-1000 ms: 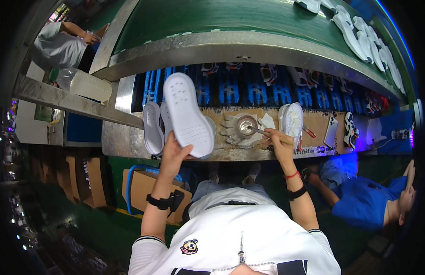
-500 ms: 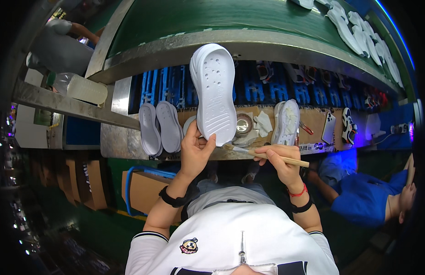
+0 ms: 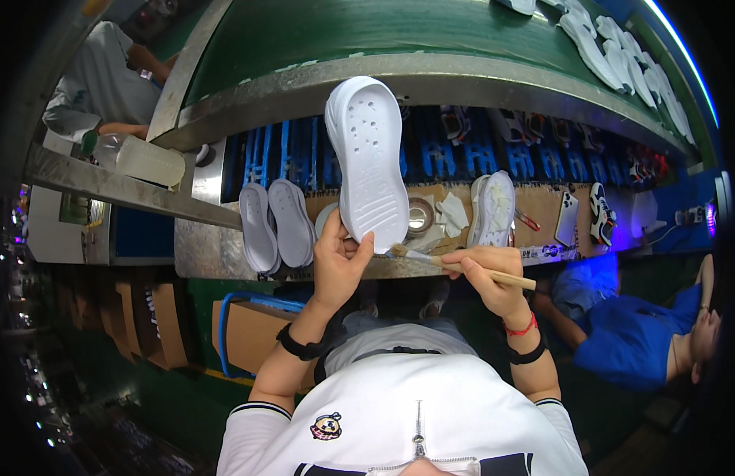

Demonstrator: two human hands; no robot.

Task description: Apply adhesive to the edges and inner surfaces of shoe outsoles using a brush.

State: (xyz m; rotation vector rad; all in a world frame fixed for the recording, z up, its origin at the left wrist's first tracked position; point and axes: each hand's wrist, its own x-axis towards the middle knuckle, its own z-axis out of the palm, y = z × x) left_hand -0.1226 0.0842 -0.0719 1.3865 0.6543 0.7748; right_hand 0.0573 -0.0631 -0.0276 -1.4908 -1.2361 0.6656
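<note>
My left hand [image 3: 340,268] grips a white shoe sole [image 3: 371,163] by its heel end, thumb on the inner face. The sole stands up lengthwise in front of me, its holed toe part pointing away. My right hand [image 3: 490,274] holds a paintbrush [image 3: 506,278] by its pale wooden handle. The bristles touch or nearly touch the sole's heel rim; I cannot tell which. Left of the held sole, a pair of white soles [image 3: 290,222] lies on the bench. To the right lies another white sole [image 3: 492,210] with pale crumpled stuff inside.
A roll of tape [image 3: 420,215] and white crumpled paper [image 3: 455,213] lie mid-bench. Farther right are a phone [image 3: 567,219] and a finished shoe [image 3: 601,214]. Beyond runs a green conveyor [image 3: 367,40] with a metal edge. A plastic bottle [image 3: 149,161] lies left. Co-workers are at both sides.
The brush has shifted slightly with its bristles at the sole's heel edge. The held sole has barely moved. At the far left, a co-worker's arm has come toward the bottle.
</note>
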